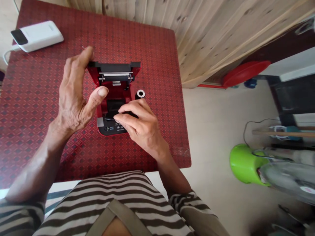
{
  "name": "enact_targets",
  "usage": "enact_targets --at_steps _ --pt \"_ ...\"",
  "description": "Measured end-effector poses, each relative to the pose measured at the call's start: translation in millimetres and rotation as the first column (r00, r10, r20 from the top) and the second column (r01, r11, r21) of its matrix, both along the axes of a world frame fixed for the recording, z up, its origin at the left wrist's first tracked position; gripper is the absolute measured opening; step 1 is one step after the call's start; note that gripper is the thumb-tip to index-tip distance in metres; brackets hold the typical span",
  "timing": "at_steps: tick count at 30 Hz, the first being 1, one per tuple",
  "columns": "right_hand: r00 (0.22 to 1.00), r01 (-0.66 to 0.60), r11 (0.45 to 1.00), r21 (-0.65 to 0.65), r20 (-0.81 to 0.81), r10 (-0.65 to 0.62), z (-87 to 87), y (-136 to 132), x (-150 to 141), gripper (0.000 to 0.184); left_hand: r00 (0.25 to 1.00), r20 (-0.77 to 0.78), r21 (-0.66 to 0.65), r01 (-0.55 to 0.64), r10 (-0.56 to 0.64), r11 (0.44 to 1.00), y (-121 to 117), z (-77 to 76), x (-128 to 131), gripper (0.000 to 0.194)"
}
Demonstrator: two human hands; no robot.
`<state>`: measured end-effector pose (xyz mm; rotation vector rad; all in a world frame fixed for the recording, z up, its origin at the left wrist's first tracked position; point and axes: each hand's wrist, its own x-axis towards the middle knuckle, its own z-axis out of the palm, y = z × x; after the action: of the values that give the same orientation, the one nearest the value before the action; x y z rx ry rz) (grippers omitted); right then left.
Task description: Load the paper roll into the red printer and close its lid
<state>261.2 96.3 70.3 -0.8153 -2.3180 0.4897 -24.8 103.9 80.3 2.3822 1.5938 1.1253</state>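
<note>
A small red and black printer (112, 98) stands on the red patterned tablecloth (36, 98) with its lid flipped up. My left hand (76, 93) curls round the printer's left side, fingertips on the top edge of the raised lid, thumb at the inner wall. My right hand (139, 123) is bent over the open compartment, its fingers pinched on a dark part inside. A black roll with a white core (140, 94) stands just right of the printer, above my right fingers.
A white power bank (36, 35) with a cable lies at the table's far left corner. Wooden panelling runs behind the table. On the floor to the right are a green fan base (243, 164), a red object (246, 72) and dark furniture.
</note>
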Motion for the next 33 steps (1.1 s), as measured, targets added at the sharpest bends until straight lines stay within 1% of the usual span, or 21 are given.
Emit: enact_targets --at_steps 3,5,7,9,11,13,16,19,21,23,26,28,30,32,33 --pt "0.996 0.093 0.989 0.117 -0.005 -0.093 -9.0 -14 3 0.039 0.999 -0.008 0.028 0.038 -0.038 0.999 -13 0.2 -3 0.093" --pt "0.992 0.122 0.977 0.175 -0.026 -0.120 -17.5 -22 4 0.035 0.995 -0.053 0.059 0.088 -0.085 0.994 -29 -5.3 -2 0.092" --pt "0.990 0.141 0.970 0.200 -0.038 -0.136 -24.6 -28 4 0.033 0.985 -0.120 0.087 0.135 -0.124 0.987 -46 -16.2 1 0.098" --pt "0.988 0.154 0.966 0.209 -0.043 -0.148 -27.9 -31 3 0.030 0.984 -0.145 0.116 0.121 -0.103 0.986 -59 -29.4 6 0.104" --pt "0.987 0.159 0.964 0.215 -0.047 -0.153 -27.2 -32 2 0.027 0.986 -0.145 0.110 0.097 -0.080 0.989 -68 -40.8 10 0.106" --pt "0.987 0.161 0.962 0.219 -0.040 -0.156 -23.9 -31 1 0.025 0.988 -0.134 0.095 0.094 -0.081 0.991 -71 -47.9 12 0.103" --pt "0.987 0.162 0.963 0.216 -0.045 -0.156 -18.5 -30 1 0.024 0.986 -0.136 0.099 0.109 -0.095 0.989 -70 -51.1 11 0.096" --pt "0.980 0.162 0.963 0.213 -0.148 -0.132 -15.0 -29 1 0.018 0.984 -0.152 0.122 0.107 -0.088 0.987 -67 -50.8 9 0.091" --pt "0.965 0.178 0.962 0.208 -0.229 -0.129 -13.4 -30 2 0.017 0.985 -0.152 0.128 0.103 -0.084 0.986 -67 -50.1 8 0.087" --pt "0.948 0.214 0.958 0.191 -0.276 -0.157 -12.1 -30 5 0.021 0.985 -0.154 0.116 0.099 -0.080 0.988 -67 -49.5 7 0.083" --pt "0.933 0.280 0.946 0.165 -0.279 -0.228 -11.9 -31 14 0.031 0.985 -0.156 0.083 0.087 -0.073 0.993 -68 -50.2 8 0.081" --pt "0.922 0.320 0.934 0.157 -0.278 -0.269 -15.6 -33 22 0.035 0.988 -0.136 0.062 0.076 -0.067 0.995 -70 -53.6 11 0.080" --pt "0.906 0.354 0.925 0.136 -0.294 -0.303 -25.1 -36 32 0.030 0.994 -0.093 0.043 0.059 -0.055 0.997 -74 -60.2 14 0.078" --pt "0.895 0.381 0.921 0.076 -0.278 -0.348 -41.0 -41 40 0.020 0.999 -0.036 0.048 0.029 -0.027 0.998 -82 -68.5 16 0.080" --pt "0.896 0.390 0.920 0.034 -0.246 -0.370 -50.9 -44 44 0.021 1.000 -0.001 0.064 0.005 -0.005 0.998 -86 -72.8 16 0.083"
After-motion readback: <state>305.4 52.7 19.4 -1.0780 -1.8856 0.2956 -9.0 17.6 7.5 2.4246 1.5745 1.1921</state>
